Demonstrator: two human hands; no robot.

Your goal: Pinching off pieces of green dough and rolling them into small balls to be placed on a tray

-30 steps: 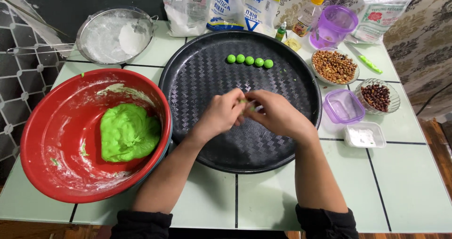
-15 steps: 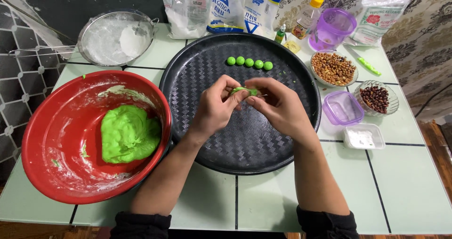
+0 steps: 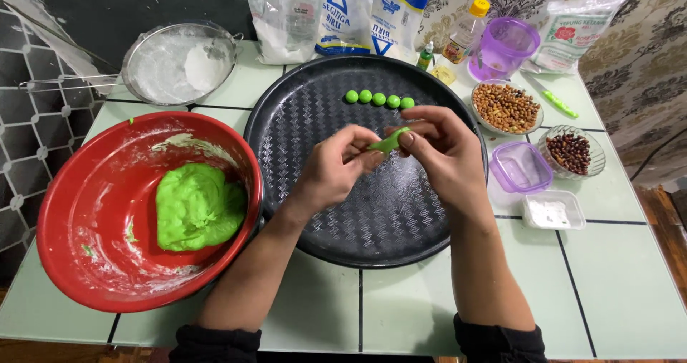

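The small flattened piece of green dough (image 3: 388,143) at the centre of the frame looks soft, smooth and matt, pinched between the bare left hand (image 3: 336,166) and bare right hand (image 3: 444,152). Under them the round black tray (image 3: 372,220) has a glossy, embossed woven-pattern finish. At the left the red plastic bowl (image 3: 86,220) shines, streaked with dull white flour, and holds a big lump of matt green dough (image 3: 197,205). At the upper left the round metal sieve (image 3: 179,62) gleams at its rim. The pale green tiled tabletop (image 3: 615,284) is smooth and slightly glossy. The lilac plastic box (image 3: 521,166) at the right is translucent.
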